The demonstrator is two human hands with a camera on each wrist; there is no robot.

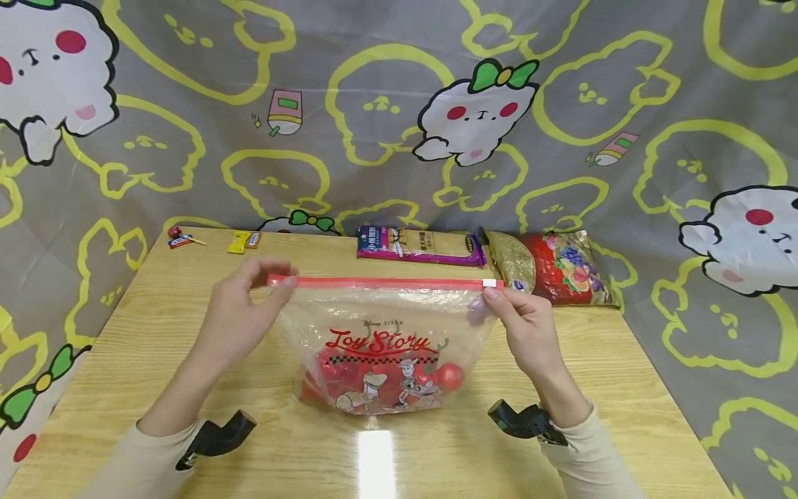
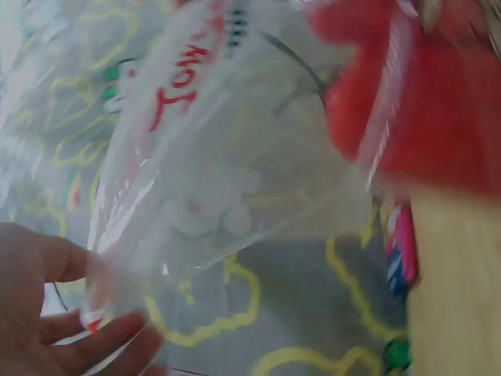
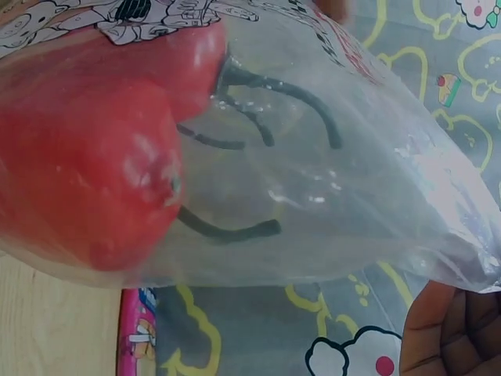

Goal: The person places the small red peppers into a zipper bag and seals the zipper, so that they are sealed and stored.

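A clear zip bag (image 1: 386, 305) with a red top strip and "Toy Story" print stands upright between both hands, its top edge stretched straight. Inside, near the bottom, are round red fruits or vegetables (image 3: 86, 172) with long dark-green stems. At the bag's upper left corner, my left hand (image 1: 240, 315) has its thumb and fingers on either side of the strip. My right hand (image 1: 533, 333) pinches the upper right corner, thumb beside the white slider (image 1: 490, 283). The left wrist view is blurred; there the left fingers (image 2: 109, 341) lie around the bag's corner.
Behind the bag on the wooden table (image 1: 143, 346) lie a purple noodle-like packet (image 1: 420, 246) and a gold-and-red bag (image 1: 555, 270). Small wrapped sweets (image 1: 240, 242) and a lollipop (image 1: 176, 233) sit at the back left. Patterned grey cloth (image 1: 374, 125) encloses the table's back and sides.
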